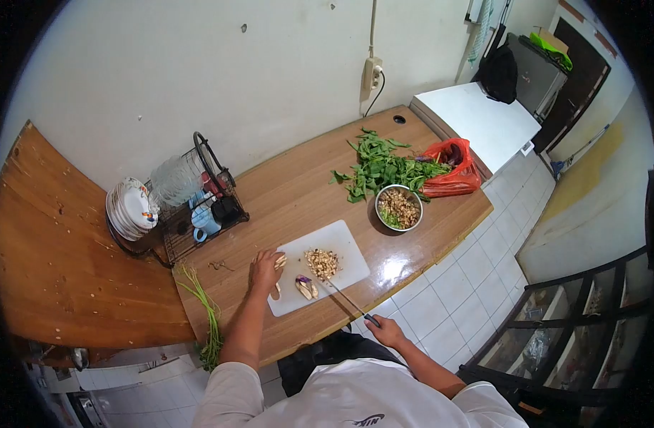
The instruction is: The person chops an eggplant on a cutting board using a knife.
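Note:
My left hand [265,268] is at the left edge of a white cutting board [348,246], its fingers closed around pale cut vegetable strips [280,262]. A pale sliver lies beside it. In my right hand [386,332] is a knife [352,303], held by its black handle near the table's front edge. The blade points toward a heap of small chopped pale pieces [322,264] on the board. Nearer to me lie several larger pale pieces [307,287] with some purple skin, which look like eggplant.
A metal bowl [379,211] of chopped pieces stands right of the board. Behind it are leafy greens [377,160] and a red plastic bag [455,184]. A dish rack [191,239] with plates [131,203] and cups stands left. Long green stems [211,321] hang over the table's left edge.

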`<state>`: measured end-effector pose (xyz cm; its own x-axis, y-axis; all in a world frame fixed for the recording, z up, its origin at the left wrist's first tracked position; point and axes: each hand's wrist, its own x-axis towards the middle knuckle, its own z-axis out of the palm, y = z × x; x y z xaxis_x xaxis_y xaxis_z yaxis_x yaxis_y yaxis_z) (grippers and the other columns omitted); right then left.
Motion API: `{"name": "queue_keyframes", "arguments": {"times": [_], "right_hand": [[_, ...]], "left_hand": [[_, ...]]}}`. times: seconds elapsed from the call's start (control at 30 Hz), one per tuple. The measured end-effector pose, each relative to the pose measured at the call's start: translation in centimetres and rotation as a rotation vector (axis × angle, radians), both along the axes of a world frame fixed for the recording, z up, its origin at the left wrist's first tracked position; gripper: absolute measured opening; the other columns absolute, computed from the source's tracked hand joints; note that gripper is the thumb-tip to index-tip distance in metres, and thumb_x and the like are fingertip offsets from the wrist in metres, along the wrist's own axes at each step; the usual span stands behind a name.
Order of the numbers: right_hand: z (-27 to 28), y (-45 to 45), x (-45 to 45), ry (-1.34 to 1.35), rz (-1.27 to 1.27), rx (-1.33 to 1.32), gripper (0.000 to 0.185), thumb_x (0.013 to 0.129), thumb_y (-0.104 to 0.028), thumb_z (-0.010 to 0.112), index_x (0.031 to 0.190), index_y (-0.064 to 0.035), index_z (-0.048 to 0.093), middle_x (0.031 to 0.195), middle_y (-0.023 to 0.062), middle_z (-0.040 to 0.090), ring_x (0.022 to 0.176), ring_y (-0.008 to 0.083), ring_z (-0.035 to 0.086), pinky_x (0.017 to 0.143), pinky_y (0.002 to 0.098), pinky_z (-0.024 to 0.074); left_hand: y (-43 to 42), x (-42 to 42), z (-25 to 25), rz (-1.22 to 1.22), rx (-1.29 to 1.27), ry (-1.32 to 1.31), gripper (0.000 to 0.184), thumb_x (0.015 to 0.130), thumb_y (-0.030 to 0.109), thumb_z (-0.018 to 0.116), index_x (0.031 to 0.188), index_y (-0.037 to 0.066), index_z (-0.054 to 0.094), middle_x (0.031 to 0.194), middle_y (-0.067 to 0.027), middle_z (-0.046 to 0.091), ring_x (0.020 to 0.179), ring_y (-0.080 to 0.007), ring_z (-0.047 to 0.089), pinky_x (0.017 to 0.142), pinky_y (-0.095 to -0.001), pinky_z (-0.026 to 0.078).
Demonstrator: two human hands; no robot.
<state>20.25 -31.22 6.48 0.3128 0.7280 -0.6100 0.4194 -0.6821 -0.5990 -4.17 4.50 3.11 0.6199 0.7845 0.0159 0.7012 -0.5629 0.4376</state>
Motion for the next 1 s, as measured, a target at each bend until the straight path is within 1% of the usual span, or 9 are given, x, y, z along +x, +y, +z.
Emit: {"name": "queue_keyframes", "arguments": {"times": [0.03,0.17,0.27,0.37,0.43,0.6,0.73,0.8,1.0], "right_hand": [[0.0,0.0,0.0,0.001,0.004,-0.002,0.049,0.100,-0.057,0.053,0.107,-0.0115,0.069,0.083,0.0183,0.071,0.085,0.0373,0.071,0.078,0.0464,0.0536],[-0.8,0.3,0.2,-0.008,0.010,0.002,0.048,0.100,-0.057,0.054,0.107,-0.0116,0.069,0.085,0.0196,0.071,0.087,0.0391,0.071,0.080,0.0473,0.0534],[-0.6,0.6,0.3,0.005,0.010,0.019,0.049,0.100,-0.057,0.053,0.111,-0.0121,0.069,0.087,0.0201,0.072,0.089,0.0395,0.071,0.081,0.0475,0.0534],[-0.9,0.9,0.1,0.031,0.019,0.013,0.051,0.100,-0.058,0.053,0.115,-0.0129,0.069,0.092,0.0213,0.072,0.093,0.0400,0.070,0.083,0.0474,0.0538],[-0.4,1.7,0.1,0.043,0.031,0.013,0.052,0.100,-0.059,0.052,0.118,-0.0133,0.069,0.095,0.0221,0.073,0.095,0.0405,0.070,0.084,0.0474,0.0539],[-0.9,2.2,0.0,0.038,0.089,0.003,0.053,0.100,-0.061,0.050,0.121,-0.0152,0.069,0.098,0.0225,0.073,0.097,0.0410,0.070,0.086,0.0477,0.0543],[-1.4,2.3,0.0,0.028,0.134,0.014,0.054,0.100,-0.061,0.050,0.123,-0.0161,0.068,0.097,0.0227,0.073,0.098,0.0412,0.070,0.086,0.0480,0.0546],[-1.1,2.4,-0.1,0.032,0.081,0.070,0.047,0.100,-0.052,0.057,0.104,-0.0069,0.068,0.074,0.0173,0.068,0.074,0.0357,0.069,0.072,0.0456,0.0533],[-1.4,2.8,-0.5,0.026,0.061,0.111,0.046,0.100,-0.052,0.057,0.107,-0.0079,0.069,0.083,0.0208,0.070,0.083,0.0382,0.070,0.077,0.0457,0.0535]], "left_hand": [[-0.5,0.5,0.9,0.019,0.127,0.048,0.046,0.077,0.015,0.079,0.122,0.018,0.072,0.134,-0.0034,0.062,0.126,-0.0272,0.053,0.105,-0.0442,0.044],[-3.6,1.3,2.3,-0.026,0.042,-0.012,0.045,0.074,0.024,0.082,0.117,0.017,0.072,0.127,-0.0060,0.062,0.124,-0.0272,0.053,0.103,-0.0491,0.042],[-6.6,0.9,1.8,0.551,0.048,0.110,0.039,0.072,0.032,0.084,0.104,0.014,0.071,0.115,-0.0098,0.067,0.113,-0.0295,0.060,0.096,-0.0450,0.047],[-8.0,-1.4,-2.4,0.656,-0.168,0.043,0.036,0.072,0.034,0.085,0.101,0.015,0.072,0.102,-0.0096,0.072,0.099,-0.0319,0.066,0.088,-0.0441,0.051],[-8.7,-1.9,-3.1,0.651,-0.147,-0.014,0.029,0.073,0.032,0.084,0.094,0.015,0.073,0.092,-0.0089,0.073,0.086,-0.0331,0.069,0.080,-0.0463,0.053],[-8.0,-1.4,0.0,0.431,0.031,0.012,0.015,0.079,0.020,0.080,0.093,0.016,0.078,0.103,-0.0035,0.073,0.105,-0.0270,0.064,0.096,-0.0445,0.043],[-3.5,-0.5,0.8,0.350,0.027,0.036,0.022,0.079,0.022,0.080,0.101,0.018,0.079,0.107,-0.0032,0.071,0.110,-0.0255,0.061,0.099,-0.0454,0.038],[-2.2,0.3,2.0,0.368,0.091,-0.017,0.024,0.079,0.023,0.080,0.103,0.019,0.079,0.107,-0.0027,0.071,0.111,-0.0253,0.061,0.099,-0.0457,0.038],[-5.5,1.4,4.2,0.376,0.095,0.005,0.035,0.077,0.027,0.083,0.110,0.018,0.077,0.106,-0.0024,0.073,0.107,-0.0263,0.065,0.095,-0.0470,0.044]]}}
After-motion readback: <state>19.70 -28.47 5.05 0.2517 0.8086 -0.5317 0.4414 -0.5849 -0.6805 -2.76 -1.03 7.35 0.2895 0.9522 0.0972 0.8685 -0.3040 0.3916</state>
